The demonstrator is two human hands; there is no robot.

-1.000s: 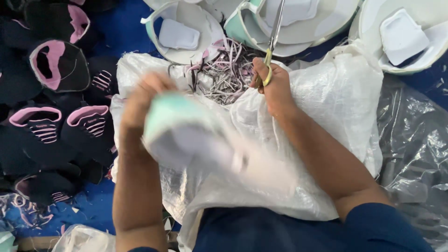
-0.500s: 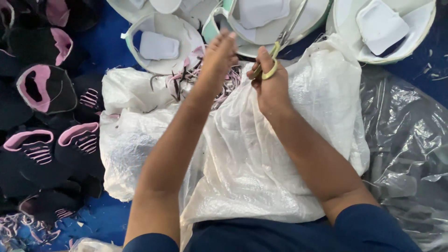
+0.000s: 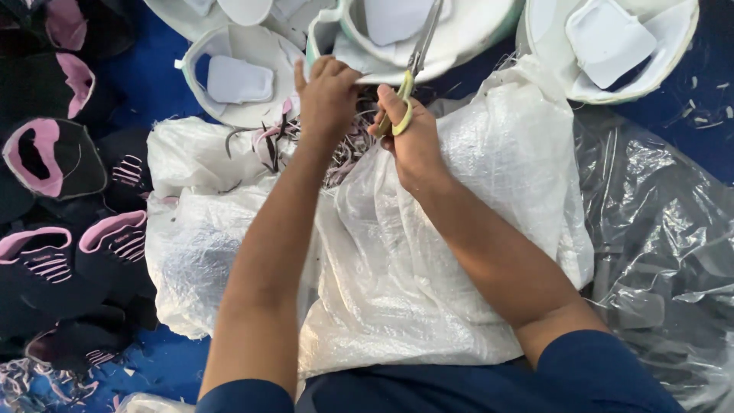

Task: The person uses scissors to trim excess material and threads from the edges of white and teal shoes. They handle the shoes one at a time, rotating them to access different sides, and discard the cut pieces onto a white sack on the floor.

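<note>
At twelve o'clock in the head view, the left hand [image 3: 327, 90] lies curled over the near rim of a white upper [image 3: 428, 34] with a mint edge, its fingers closed on that rim. Just to its right, the right hand [image 3: 413, 138] holds scissors [image 3: 417, 65] by their yellow-green handles, fingers through the loops in a closed grip; the blades point up toward twelve o'clock, lie over the same upper, and look nearly shut. Both forearms stretch across a white woven sack [image 3: 459, 252] that covers the person's lap at the centre. Between the hands and the sack, a tangle of thin trimmings [image 3: 348, 153], dark, pink and white, sits at the sack's top edge. More white uppers lie along the top: one with a pale insert at eleven o'clock [image 3: 237, 76] and another at one o'clock [image 3: 612, 46]. At nine o'clock a heap of black uppers [image 3: 53, 153] with pink linings spreads down the left side. Crumpled clear plastic [image 3: 657, 245] covers the right side at three o'clock. Blue floor [image 3: 153, 76] shows between the piles, with small scraps [image 3: 46, 378] scattered at seven o'clock. Dark blue sleeves show at the bottom edge.
</note>
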